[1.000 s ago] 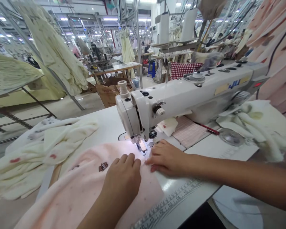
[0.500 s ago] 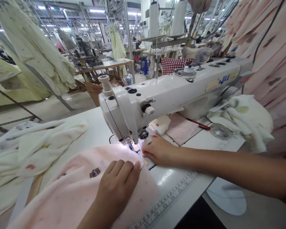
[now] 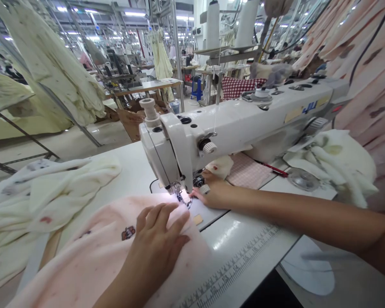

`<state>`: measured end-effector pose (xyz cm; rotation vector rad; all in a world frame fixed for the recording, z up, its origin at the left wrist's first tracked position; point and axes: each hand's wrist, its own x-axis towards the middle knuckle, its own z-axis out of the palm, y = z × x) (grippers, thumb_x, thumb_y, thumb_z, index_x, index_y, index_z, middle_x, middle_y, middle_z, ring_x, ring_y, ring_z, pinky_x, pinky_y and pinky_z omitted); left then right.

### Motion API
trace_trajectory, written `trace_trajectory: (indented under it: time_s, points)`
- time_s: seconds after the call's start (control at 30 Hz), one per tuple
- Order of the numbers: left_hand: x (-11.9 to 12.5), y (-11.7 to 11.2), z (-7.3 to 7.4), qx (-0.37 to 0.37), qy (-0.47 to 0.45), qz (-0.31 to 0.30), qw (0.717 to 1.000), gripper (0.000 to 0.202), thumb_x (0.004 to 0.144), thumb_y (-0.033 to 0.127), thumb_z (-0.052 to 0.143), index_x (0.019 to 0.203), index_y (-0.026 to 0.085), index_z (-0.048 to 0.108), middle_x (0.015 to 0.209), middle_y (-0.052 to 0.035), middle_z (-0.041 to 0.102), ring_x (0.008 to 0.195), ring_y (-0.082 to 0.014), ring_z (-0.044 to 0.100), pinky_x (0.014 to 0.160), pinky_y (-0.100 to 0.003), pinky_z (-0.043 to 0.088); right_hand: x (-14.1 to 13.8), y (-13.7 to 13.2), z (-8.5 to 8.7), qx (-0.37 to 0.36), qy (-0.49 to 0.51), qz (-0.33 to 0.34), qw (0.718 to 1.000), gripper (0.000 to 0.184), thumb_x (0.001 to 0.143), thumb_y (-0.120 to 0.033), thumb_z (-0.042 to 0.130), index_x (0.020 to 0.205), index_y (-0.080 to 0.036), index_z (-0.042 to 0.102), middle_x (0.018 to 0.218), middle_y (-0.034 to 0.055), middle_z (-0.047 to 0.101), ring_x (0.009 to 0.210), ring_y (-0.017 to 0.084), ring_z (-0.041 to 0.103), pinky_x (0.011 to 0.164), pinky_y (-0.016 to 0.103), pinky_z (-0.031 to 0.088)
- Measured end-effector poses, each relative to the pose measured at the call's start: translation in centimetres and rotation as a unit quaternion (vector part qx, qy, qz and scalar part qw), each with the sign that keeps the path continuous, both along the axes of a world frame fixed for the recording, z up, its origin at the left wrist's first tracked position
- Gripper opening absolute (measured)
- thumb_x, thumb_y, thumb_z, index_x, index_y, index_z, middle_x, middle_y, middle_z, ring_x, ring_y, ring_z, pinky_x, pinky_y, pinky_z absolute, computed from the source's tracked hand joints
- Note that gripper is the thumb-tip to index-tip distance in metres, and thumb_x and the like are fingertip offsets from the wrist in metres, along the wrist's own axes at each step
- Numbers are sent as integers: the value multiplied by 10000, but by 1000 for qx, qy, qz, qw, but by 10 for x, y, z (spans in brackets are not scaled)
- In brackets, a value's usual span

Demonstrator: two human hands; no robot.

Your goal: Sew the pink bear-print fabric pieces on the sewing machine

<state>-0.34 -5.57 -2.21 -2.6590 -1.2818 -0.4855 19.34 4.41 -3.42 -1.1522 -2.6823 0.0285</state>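
Observation:
A pale pink fabric piece with a small dark animal motif lies over the left front of the table, its far edge at the lit presser foot. My left hand rests palm down on this fabric just in front of the foot, fingers stretched and apart. Close behind and right of the foot is my right hand. One of its digits points towards the needle area, while the others are largely hidden by the machine's knobs. Above both hands stands the white sewing machine.
Cream printed fabric is heaped at the left. Right of the machine lie a pink checked cloth, a red pen and a bundled cream cloth. A ruler scale runs along the table's front edge. Pink fabric hangs at right.
My left hand's fingers have spread and lifted slightly from their curled pose. My right hand has shifted back behind the needle area, uncovering a tan patch on the machine bed.

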Motion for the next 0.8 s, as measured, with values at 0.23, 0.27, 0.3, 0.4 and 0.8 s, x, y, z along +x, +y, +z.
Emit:
trace_trajectory:
  time_s: [0.23, 0.27, 0.3, 0.4, 0.8]
  points:
    - [18, -3, 8, 75, 110, 74, 988, 141, 751, 75, 474, 724, 199, 536, 659, -22, 506, 580, -207, 482, 530, -337, 359, -1, 2, -9, 29, 38, 0, 999, 79, 807, -213, 602, 796, -136, 619, 868, 97, 631, 873, 246, 558, 790, 366, 414]
    - [19, -3, 7, 91, 104, 86, 987, 139, 776, 84, 474, 725, 199, 532, 658, -15, 504, 571, -197, 485, 528, -327, 355, 1, 1, -8, 33, 45, 7, 998, 99, 815, -221, 594, 800, -128, 623, 868, 105, 633, 866, 246, 559, 775, 365, 414]
    - [19, -2, 7, 99, 91, 97, 986, 135, 806, 110, 475, 721, 201, 526, 652, -7, 500, 562, -187, 488, 519, -317, 347, 3, 0, -6, 35, 52, 18, 998, 120, 826, -232, 582, 813, -123, 628, 871, 109, 636, 860, 242, 560, 763, 361, 413]
    - [14, 0, 6, 62, 18, 120, 991, 144, 864, 203, 472, 731, 204, 526, 648, 12, 495, 555, -159, 511, 489, -289, 337, 9, -7, 3, 32, 71, 88, 993, 157, 853, -297, 550, 840, -179, 653, 819, 46, 650, 805, 186, 568, 750, 319, 405]
    - [10, 7, -12, 54, -26, -58, 997, 144, 860, 143, 476, 957, 120, 581, 737, -52, 558, 667, -185, 489, 580, -323, 430, 13, -22, 14, -56, 11, 215, 975, 166, 878, -339, 551, 853, -242, 683, 725, -12, 614, 681, 129, 506, 679, 276, 324]
